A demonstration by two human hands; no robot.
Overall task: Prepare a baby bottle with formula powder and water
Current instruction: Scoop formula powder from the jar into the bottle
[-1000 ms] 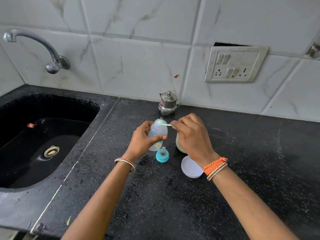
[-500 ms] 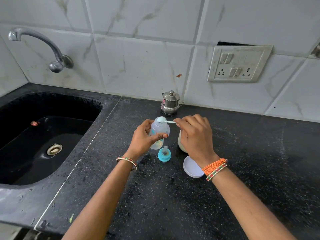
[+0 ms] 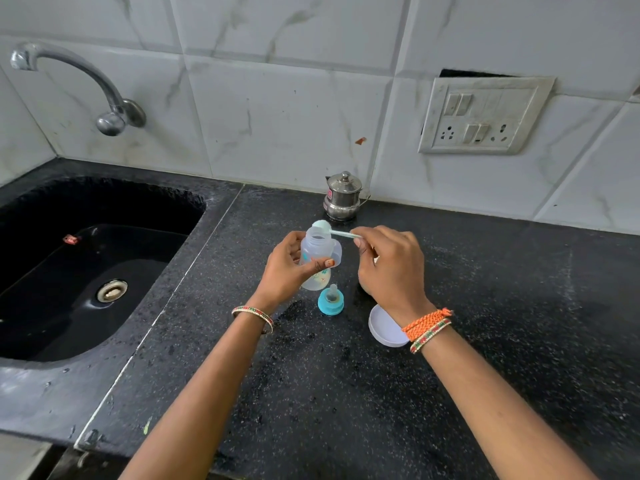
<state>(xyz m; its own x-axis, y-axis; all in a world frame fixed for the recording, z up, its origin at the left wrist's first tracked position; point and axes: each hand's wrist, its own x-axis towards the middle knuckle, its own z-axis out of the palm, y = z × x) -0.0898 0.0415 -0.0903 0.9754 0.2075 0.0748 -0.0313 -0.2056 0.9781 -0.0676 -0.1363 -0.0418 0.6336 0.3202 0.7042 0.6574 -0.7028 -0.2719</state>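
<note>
The left hand (image 3: pixel 289 268) is wrapped around a small translucent plastic baby bottle (image 3: pixel 317 259) with coloured prints on its side, thumb across the front and fingers behind, holding it upright or nearly so with its open mouth facing up. Whether its base rests on the black speckled stone tabletop (image 3: pixel 346 393) or is lifted just clear of it cannot be told.

The right hand (image 3: pixel 391 268) pinches the end of a pale blue plastic measuring scoop (image 3: pixel 330 230) between thumb and fingertips. The relation that matters is this: the scoop's handle lies roughly level, running leftward from the right hand, and its bowl sits right over the far rim of the bottle's mouth. The bottle's long axis is vertical, so the handle crosses it at about a right angle. The bowl looks whitish; whether powder is in it is too fine to tell. The likely next move is a roll of the right wrist to tip the bowl into the mouth, and with an opening this narrow, any sideways drift would probably spill powder down the outside.

A turquoise teat collar with a clear nipple (image 3: pixel 331 299) stands on the tabletop just in front of the bottle. A round white plastic lid (image 3: pixel 384 327) lies flat, partly under the right wrist. The formula container is mostly hidden behind the right hand.
</note>
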